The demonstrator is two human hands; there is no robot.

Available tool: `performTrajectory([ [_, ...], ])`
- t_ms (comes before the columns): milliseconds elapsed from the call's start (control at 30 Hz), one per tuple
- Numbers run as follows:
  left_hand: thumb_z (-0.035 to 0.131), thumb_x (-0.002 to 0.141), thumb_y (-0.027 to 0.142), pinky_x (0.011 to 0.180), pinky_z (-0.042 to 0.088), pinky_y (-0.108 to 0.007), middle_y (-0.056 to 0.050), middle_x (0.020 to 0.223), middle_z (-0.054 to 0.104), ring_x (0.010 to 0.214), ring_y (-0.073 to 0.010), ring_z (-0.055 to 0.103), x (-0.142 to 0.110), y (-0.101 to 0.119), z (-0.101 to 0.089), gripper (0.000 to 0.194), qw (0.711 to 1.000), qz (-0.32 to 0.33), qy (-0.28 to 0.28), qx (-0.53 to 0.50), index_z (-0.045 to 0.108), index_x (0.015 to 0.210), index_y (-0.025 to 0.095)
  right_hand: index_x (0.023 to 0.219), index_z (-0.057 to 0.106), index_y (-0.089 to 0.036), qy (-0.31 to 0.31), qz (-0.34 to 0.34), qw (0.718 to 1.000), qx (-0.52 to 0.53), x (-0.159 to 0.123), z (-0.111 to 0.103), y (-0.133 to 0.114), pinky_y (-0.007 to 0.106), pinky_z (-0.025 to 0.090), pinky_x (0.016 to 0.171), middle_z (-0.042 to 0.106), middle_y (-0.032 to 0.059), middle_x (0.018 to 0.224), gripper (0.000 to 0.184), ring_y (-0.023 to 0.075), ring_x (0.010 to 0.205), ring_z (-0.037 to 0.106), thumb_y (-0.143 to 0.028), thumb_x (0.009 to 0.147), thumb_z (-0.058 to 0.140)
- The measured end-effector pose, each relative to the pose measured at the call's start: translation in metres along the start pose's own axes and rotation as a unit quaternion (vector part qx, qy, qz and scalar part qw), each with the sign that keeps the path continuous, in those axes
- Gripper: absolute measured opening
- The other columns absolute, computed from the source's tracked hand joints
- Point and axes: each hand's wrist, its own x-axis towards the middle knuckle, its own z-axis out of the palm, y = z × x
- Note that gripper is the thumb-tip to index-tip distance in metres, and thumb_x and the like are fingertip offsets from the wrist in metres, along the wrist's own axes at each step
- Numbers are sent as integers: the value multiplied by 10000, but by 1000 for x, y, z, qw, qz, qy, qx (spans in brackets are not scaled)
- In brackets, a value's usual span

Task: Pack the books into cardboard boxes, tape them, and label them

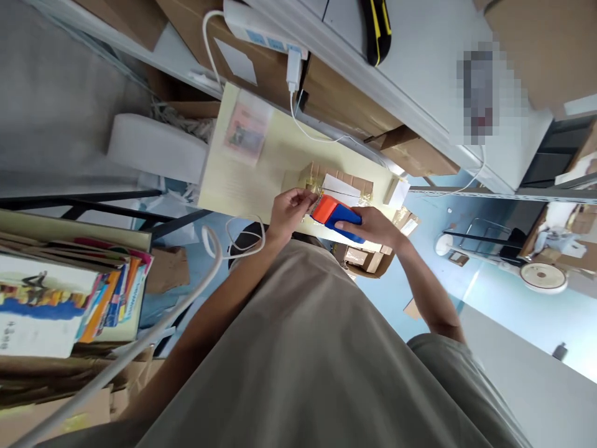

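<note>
My right hand (373,226) is wrapped round the blue body of a tape dispenser (329,211). Its orange front end has a toothed edge and points to my left hand. My left hand (291,213) is closed in a pinch right at that toothed edge; what lies between its fingers, probably the tape end, is too small to make out. Just beyond both hands a cardboard box (366,184) with a white label and shiny clear tape rests on the pale yellow table (275,171).
A flat pack with a reddish picture (247,129) lies on the table's left part. Behind stands a white shelf with a power strip (261,28), a plugged-in charger (293,68) and a yellow-black cutter (377,31). Stacked books (107,292) and a white cable (186,298) are at left.
</note>
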Motion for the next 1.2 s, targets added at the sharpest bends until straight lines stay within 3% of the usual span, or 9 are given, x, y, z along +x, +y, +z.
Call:
performTrajectory([
  [167, 969, 794, 695, 739, 619, -334, -31, 791, 758, 763, -178, 702, 24, -12, -12, 531, 998, 0, 62, -30, 755, 874, 215, 790, 781, -212, -143, 111, 983, -18, 8, -63, -10, 321, 508, 562, 758, 36, 672, 720, 184, 583, 697, -930, 840, 813],
  [333, 940, 802, 691, 735, 571, -334, -30, 795, 724, 767, -176, 681, 50, -26, -25, 525, 995, -24, 81, -43, 716, 870, 221, 726, 778, -220, -149, 139, 976, -71, 22, -96, -17, 336, 517, 553, 739, 34, 620, 704, 179, 551, 677, -917, 801, 847],
  [567, 908, 821, 665, 723, 521, -328, -13, 749, 677, 726, -165, 625, 61, -50, -30, 487, 993, -49, 98, -47, 695, 865, 230, 704, 772, -225, -152, 187, 964, -114, 51, -91, -31, 364, 535, 610, 713, 45, 599, 698, 201, 586, 692, -910, 775, 884],
  [767, 904, 788, 621, 707, 514, -319, -11, 743, 693, 735, -174, 621, 72, -71, -26, 437, 988, -60, 135, -55, 695, 825, 238, 659, 756, -239, -142, 181, 971, -63, 67, -80, -20, 368, 547, 570, 656, 25, 536, 674, 203, 552, 669, -875, 685, 976],
  [933, 898, 835, 490, 725, 492, -302, 15, 707, 665, 715, -154, 605, 85, -92, -20, 337, 985, -87, 137, -54, 683, 788, 236, 649, 762, -235, -112, 225, 967, -35, 76, -68, -14, 397, 599, 590, 674, 33, 554, 630, 224, 564, 702, -784, 614, 1070],
  [1067, 907, 859, 411, 801, 512, -275, 11, 765, 729, 789, -143, 653, 92, -105, -11, 275, 984, -89, 144, -64, 720, 817, 214, 686, 766, -220, -134, 206, 967, -74, 76, -60, -10, 385, 598, 618, 723, 65, 607, 659, 226, 601, 726, -846, 760, 956],
  [1200, 904, 917, 387, 752, 497, -262, 20, 746, 700, 764, -135, 653, 96, -119, -4, 283, 986, -79, 142, -46, 714, 817, 202, 749, 781, -188, -147, 181, 962, -140, 72, -56, -11, 360, 587, 686, 747, 79, 651, 700, 218, 660, 745, -871, 901, 813],
])
